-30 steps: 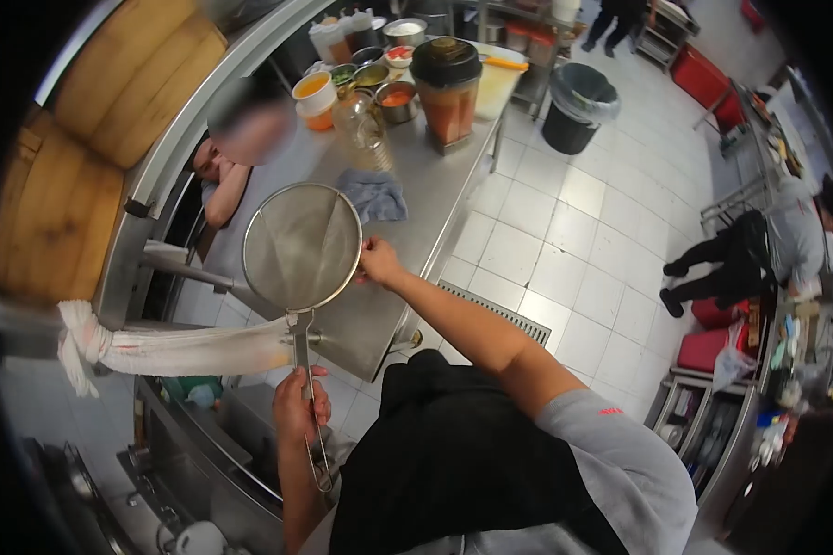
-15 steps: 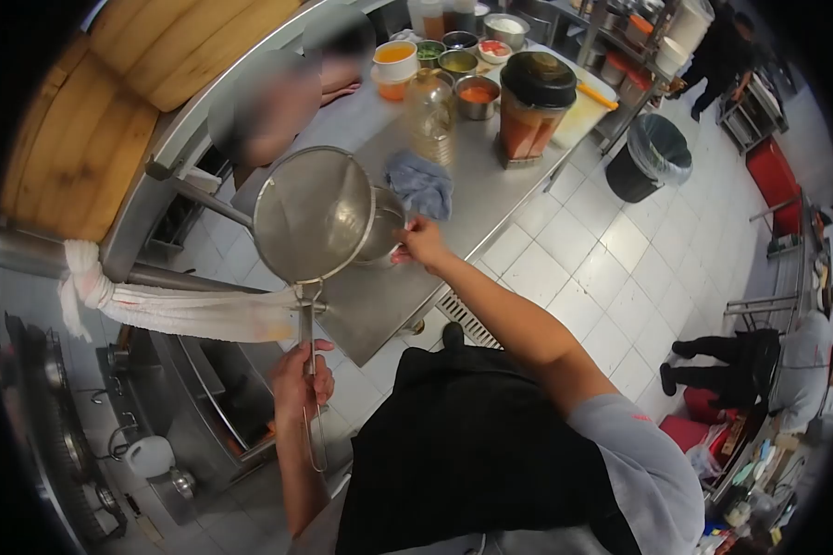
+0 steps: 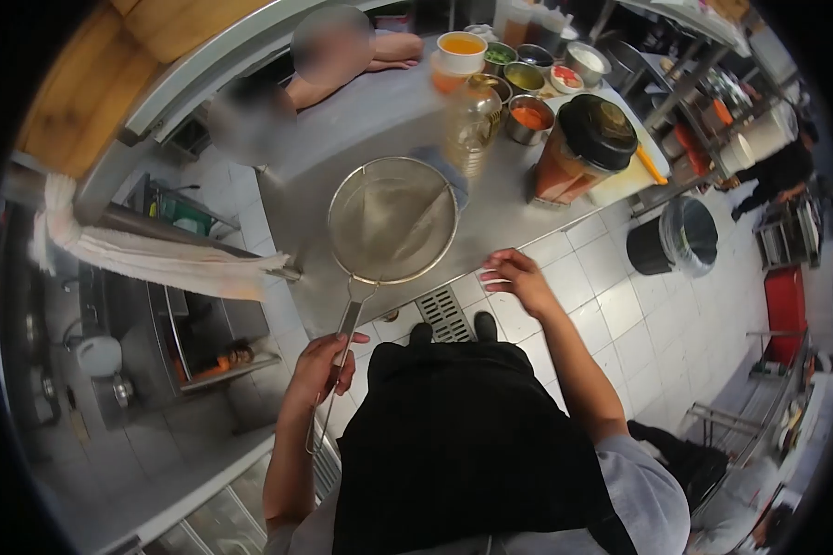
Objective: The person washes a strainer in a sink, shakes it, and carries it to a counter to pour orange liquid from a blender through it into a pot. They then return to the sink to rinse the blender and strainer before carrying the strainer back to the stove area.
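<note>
My left hand [image 3: 322, 370] is closed round the handle of a large round mesh strainer [image 3: 393, 220]. The strainer is over the corner of a steel table [image 3: 315, 166]. My right hand [image 3: 518, 280] hangs just past the table's front edge, fingers spread and nothing in it. Partly behind the strainer's rim lies a blue cloth [image 3: 449, 171]. Beyond it stand a clear plastic bottle [image 3: 473, 125] and a blender jar [image 3: 583, 153] with a black lid and orange-red contents. The metal bowl seen earlier is not visible now; the strainer may hide it.
Small metal containers of food [image 3: 530, 118] and a white tub [image 3: 461, 54] stand at the table's back. A person's forearms [image 3: 393, 51] rest on its far side. A white cloth [image 3: 148, 254] hangs on a rail at left. A lined bin [image 3: 652, 242] stands right.
My right hand has let go of the metal bowl, drawn back toward me and opened. The strainer, still in my left hand, has moved right over the table. The view has shifted.
</note>
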The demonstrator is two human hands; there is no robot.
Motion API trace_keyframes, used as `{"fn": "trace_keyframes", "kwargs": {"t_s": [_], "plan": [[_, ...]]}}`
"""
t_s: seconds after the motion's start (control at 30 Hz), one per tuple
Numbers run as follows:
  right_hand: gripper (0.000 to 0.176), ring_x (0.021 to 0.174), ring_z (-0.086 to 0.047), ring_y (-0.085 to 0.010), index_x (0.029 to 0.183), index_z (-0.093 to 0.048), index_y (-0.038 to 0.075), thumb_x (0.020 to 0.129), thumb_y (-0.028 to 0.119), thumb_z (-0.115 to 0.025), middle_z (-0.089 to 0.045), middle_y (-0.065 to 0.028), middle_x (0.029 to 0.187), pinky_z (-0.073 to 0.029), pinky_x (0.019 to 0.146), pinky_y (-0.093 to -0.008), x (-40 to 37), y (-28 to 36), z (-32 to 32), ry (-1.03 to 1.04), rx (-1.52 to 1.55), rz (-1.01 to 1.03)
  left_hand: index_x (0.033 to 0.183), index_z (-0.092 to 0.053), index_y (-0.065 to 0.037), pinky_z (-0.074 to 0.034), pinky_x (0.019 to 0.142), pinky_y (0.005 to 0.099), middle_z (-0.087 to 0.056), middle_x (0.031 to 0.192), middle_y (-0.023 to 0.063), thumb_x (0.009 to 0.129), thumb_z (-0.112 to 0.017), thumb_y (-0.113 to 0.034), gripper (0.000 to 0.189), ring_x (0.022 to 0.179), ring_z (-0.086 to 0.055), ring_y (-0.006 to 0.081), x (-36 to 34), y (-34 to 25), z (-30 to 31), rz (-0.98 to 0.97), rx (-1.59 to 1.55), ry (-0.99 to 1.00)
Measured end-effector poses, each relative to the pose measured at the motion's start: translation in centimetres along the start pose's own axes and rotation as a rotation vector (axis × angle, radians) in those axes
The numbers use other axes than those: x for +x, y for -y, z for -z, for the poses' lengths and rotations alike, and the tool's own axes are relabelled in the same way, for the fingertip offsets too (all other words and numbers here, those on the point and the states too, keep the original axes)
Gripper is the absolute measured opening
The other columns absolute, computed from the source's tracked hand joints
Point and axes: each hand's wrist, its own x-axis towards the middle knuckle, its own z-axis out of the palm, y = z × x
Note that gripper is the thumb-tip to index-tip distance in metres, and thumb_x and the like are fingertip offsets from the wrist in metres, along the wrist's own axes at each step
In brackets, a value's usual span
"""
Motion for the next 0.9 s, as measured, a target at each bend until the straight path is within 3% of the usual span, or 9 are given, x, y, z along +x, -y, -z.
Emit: {"fn": "trace_keyframes", "kwargs": {"t_s": [0.2,0.23,0.33,0.37,0.47,0.57,0.73,0.9], "plan": [[0.02,0.089,-0.066,-0.0188,0.107,-0.059,0.008,0.09,0.02,-0.059,-0.065,-0.0064,0.103,-0.054,0.076,-0.0339,-3.9,10.2,12.8,-0.206,-0.223,0.214,0.125,-0.052,0.001,-0.04,0.042,0.0284,-0.051,0.061,0.0071,0.099,-0.043,-0.034,0.044,0.043,-0.046,0.0163,-0.8,1.9,-5.8,-0.091,-0.101,-0.148],[0.02,0.088,-0.065,-0.0174,0.105,-0.06,0.009,0.09,0.022,-0.059,-0.064,-0.0055,0.102,-0.053,0.075,-0.0327,-4.2,12.0,14.8,-0.251,-0.236,0.281,0.133,-0.043,0.0,-0.045,0.045,0.0306,-0.058,0.069,0.0112,0.1,-0.041,-0.041,0.052,0.049,-0.055,0.0201,-0.3,3.3,-5.6,-0.106,-0.156,-0.072],[0.018,0.088,-0.061,-0.0132,0.102,-0.059,0.01,0.096,0.027,-0.057,-0.063,-0.0034,0.101,-0.049,0.078,-0.0294,-3.6,16.4,19.6,-0.406,-0.265,0.533,0.136,-0.038,-0.004,-0.048,0.048,0.0312,-0.063,0.08,0.0144,0.1,-0.039,-0.045,0.055,0.056,-0.062,0.0223,-0.7,3.7,-8.8,-0.069,-0.245,-0.158],[0.019,0.088,-0.06,-0.0124,0.103,-0.059,0.008,0.096,0.026,-0.058,-0.062,-0.004,0.102,-0.048,0.077,-0.0277,-3.2,18.0,20.1,-0.45,-0.24,0.61,0.139,-0.034,-0.004,-0.053,0.053,0.0353,-0.063,0.093,0.0187,0.1,-0.039,-0.049,0.059,0.069,-0.067,0.0277,-0.5,4.4,-8.6,-0.114,-0.248,-0.082],[0.028,0.105,-0.06,-0.0167,0.115,-0.057,0.004,0.098,0.026,-0.057,-0.062,-0.0079,0.113,-0.049,0.09,-0.0314,-0.8,21.2,21.3,-0.526,-0.252,0.713,0.141,-0.031,-0.001,-0.056,0.061,0.0407,-0.063,0.098,0.0223,0.1,-0.041,-0.045,0.061,0.075,-0.068,0.0351,-0.1,5.8,-9.4,-0.157,-0.362,-0.109],[0.04,0.118,-0.055,-0.0211,0.126,-0.053,0.001,0.098,0.03,-0.057,-0.057,-0.0111,0.127,-0.046,0.098,-0.0342,3.3,22.3,22.5,-0.441,-0.306,0.811,0.141,-0.029,-0.002,-0.057,0.067,0.044,-0.062,0.1,0.0235,0.1,-0.04,-0.045,0.06,0.083,-0.067,0.0374,0.0,6.4,-10.0,-0.183,-0.394,-0.119],[0.065,0.135,-0.039,-0.0269,0.14,-0.04,0.002,0.1,0.052,-0.038,-0.046,-0.0148,0.141,-0.029,0.112,-0.0422,8.0,23.0,21.7,-0.223,-0.307,0.724,0.14,-0.03,-0.006,-0.055,0.076,0.0469,-0.061,0.104,0.0231,0.1,-0.038,-0.05,0.06,0.092,-0.065,0.0358,-0.4,7.9,-10.3,-0.22,-0.387,-0.107],[0.069,0.125,-0.046,-0.0201,0.14,-0.042,0.002,0.1,0.056,-0.034,-0.048,-0.0107,0.139,-0.034,0.105,-0.0349,10.7,22.1,21.7,0.024,-0.216,0.639,0.141,-0.03,-0.006,-0.055,0.077,0.0485,-0.061,0.107,0.0242,0.1,-0.036,-0.05,0.06,0.096,-0.065,0.0381,-1.3,8.7,-10.9,-0.208,-0.398,-0.146]]}}
